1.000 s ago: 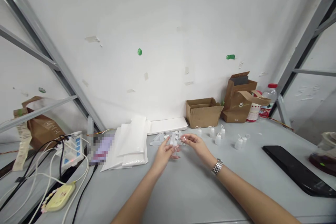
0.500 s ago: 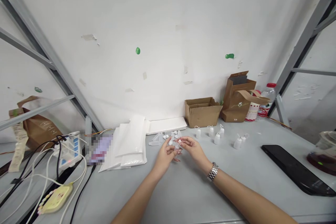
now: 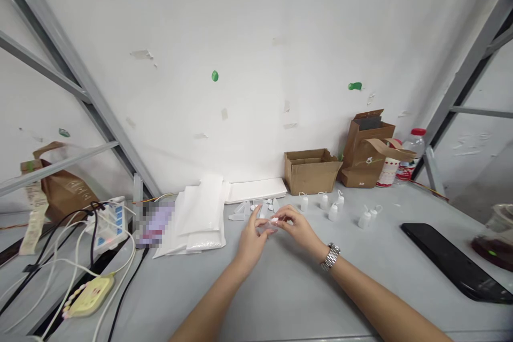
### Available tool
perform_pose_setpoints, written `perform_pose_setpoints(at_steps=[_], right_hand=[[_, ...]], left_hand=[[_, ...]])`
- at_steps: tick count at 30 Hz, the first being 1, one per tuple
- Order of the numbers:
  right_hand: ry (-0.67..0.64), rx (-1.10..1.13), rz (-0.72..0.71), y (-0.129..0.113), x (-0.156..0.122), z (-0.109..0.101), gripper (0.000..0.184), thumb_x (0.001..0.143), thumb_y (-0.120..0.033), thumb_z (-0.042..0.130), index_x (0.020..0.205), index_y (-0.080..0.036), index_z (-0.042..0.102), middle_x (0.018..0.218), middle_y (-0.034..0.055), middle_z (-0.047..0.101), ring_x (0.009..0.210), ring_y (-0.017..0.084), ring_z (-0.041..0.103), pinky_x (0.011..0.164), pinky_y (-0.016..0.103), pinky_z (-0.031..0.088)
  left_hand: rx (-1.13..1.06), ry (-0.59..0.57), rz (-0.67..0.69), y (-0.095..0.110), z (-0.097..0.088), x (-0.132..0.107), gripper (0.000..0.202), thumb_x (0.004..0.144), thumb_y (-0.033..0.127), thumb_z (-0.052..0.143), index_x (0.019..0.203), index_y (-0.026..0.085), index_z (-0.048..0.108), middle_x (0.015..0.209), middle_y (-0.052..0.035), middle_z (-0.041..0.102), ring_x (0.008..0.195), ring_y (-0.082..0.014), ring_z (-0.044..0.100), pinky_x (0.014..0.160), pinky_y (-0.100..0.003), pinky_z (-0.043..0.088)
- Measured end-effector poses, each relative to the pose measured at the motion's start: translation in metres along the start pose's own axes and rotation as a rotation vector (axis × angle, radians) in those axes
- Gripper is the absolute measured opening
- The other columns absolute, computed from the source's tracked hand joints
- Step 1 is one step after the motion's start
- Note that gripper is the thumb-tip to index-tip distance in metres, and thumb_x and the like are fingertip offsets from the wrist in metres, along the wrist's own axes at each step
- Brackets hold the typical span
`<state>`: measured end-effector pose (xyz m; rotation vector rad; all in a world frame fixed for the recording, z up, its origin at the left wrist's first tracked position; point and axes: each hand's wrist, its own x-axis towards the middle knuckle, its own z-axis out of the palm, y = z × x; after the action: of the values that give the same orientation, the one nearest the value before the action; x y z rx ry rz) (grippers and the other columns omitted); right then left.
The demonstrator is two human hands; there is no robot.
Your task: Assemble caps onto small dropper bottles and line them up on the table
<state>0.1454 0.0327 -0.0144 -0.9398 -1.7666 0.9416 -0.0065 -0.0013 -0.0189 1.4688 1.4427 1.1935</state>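
Head view: grey worktop (image 3: 280, 299) against a white wall (image 3: 256, 26) bearing green patches (image 3: 215, 76); metal frame (image 3: 44, 68) at left. Small translucent bottle (image 3: 271, 226) held above the worktop near mid-view, left hand (image 3: 249, 241) and right hand (image 3: 297, 225) pinching it, fingers narrow. Capped bottles (image 3: 333, 214) stand right, before an open cardboard box (image 3: 312, 179).

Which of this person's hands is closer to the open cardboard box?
Right. The right hand is in front of the open cardboard box, slightly to its left; the left hand is farther left.
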Motion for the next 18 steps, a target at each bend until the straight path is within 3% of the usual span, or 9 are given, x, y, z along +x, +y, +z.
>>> perform_pose_setpoints(at_steps=[3, 7, 10, 14, 18], right_hand=[[0.013, -0.100, -0.052, -0.002, -0.003, 0.001, 0.020, 0.078, -0.038, 0.055, 0.077, -0.019, 0.059, 0.078, 0.0022, 0.052, 0.071, 0.014, 0.051, 0.066, 0.028, 0.043], [-0.012, -0.113, -0.010, -0.004, -0.004, 0.001, 0.019, 0.081, -0.035, 0.052, 0.072, -0.018, 0.054, 0.069, 0.0005, 0.054, 0.064, 0.014, 0.050, 0.061, 0.026, 0.042], [-0.085, -0.064, -0.016, -0.005, -0.001, -0.004, 0.016, 0.081, -0.033, 0.052, 0.080, -0.018, 0.056, 0.072, 0.0012, 0.058, 0.067, 0.014, 0.054, 0.064, 0.027, 0.043], [-0.101, -0.070, -0.108, -0.005, 0.001, -0.010, 0.016, 0.079, -0.034, 0.055, 0.084, -0.019, 0.060, 0.077, 0.0027, 0.060, 0.073, 0.015, 0.056, 0.070, 0.029, 0.045], [0.085, 0.029, -0.086, -0.006, 0.000, -0.013, 0.021, 0.077, -0.039, 0.057, 0.084, -0.019, 0.061, 0.078, 0.0035, 0.061, 0.071, 0.016, 0.057, 0.069, 0.030, 0.046]], left_hand=[[0.178, 0.028, 0.126, -0.003, -0.001, -0.003, 0.060, 0.075, 0.018, 0.053, 0.130, 0.027, 0.031, 0.096, -0.0021, 0.065, 0.089, -0.0169, 0.058, 0.081, -0.033, 0.043], [0.255, 0.032, 0.228, -0.007, 0.001, -0.004, 0.057, 0.077, 0.018, 0.050, 0.130, 0.029, 0.031, 0.099, -0.0018, 0.063, 0.095, -0.0167, 0.056, 0.084, -0.034, 0.041], [0.218, 0.023, 0.181, -0.006, 0.002, -0.003, 0.053, 0.076, 0.019, 0.051, 0.126, 0.027, 0.037, 0.099, -0.0031, 0.062, 0.093, -0.0169, 0.057, 0.080, -0.033, 0.044], [0.064, -0.047, 0.062, -0.004, 0.003, 0.001, 0.030, 0.072, 0.021, 0.055, 0.103, 0.020, 0.057, 0.101, -0.0069, 0.060, 0.091, -0.0179, 0.057, 0.067, -0.027, 0.050], [-0.062, -0.025, 0.030, -0.006, 0.004, 0.005, 0.025, 0.068, 0.023, 0.060, 0.092, 0.016, 0.059, 0.096, -0.0079, 0.059, 0.082, -0.0167, 0.057, 0.058, -0.025, 0.052]])
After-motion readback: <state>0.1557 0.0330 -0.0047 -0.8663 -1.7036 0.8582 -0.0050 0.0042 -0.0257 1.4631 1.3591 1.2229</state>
